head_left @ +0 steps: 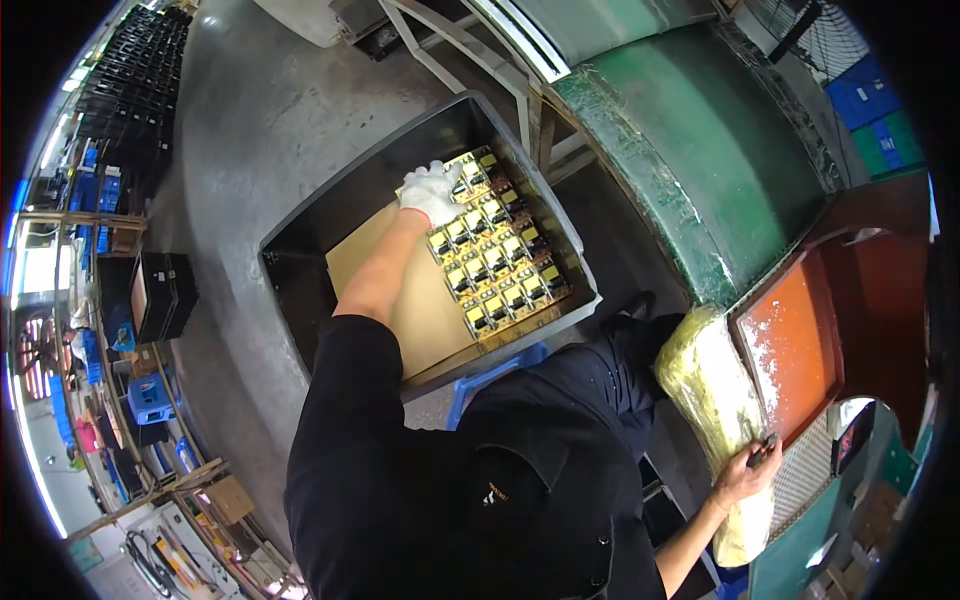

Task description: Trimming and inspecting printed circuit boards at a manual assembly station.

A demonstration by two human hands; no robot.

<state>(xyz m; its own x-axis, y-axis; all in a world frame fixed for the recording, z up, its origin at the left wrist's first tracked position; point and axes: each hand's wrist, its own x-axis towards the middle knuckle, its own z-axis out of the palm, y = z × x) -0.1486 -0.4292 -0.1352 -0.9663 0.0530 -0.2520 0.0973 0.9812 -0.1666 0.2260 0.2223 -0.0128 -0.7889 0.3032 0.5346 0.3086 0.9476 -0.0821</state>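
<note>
Left hand (430,192) is blocking boards (490,245) in one bin (325,222), upper middle, can't tell grip; right hand (738,477) is clutching one dark thing (766,452), lower right.

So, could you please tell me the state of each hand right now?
Left hand: gloved, at the boards; whether it grips one can't be told.
Right hand: closed, holding a small dark thing.

White glove (432,190), red cuff (412,214), yellow-black circuit boards (495,258) in repeating grid, tan cardboard (428,315), black bin (335,205), white-speckled orange tray (803,340)
</note>
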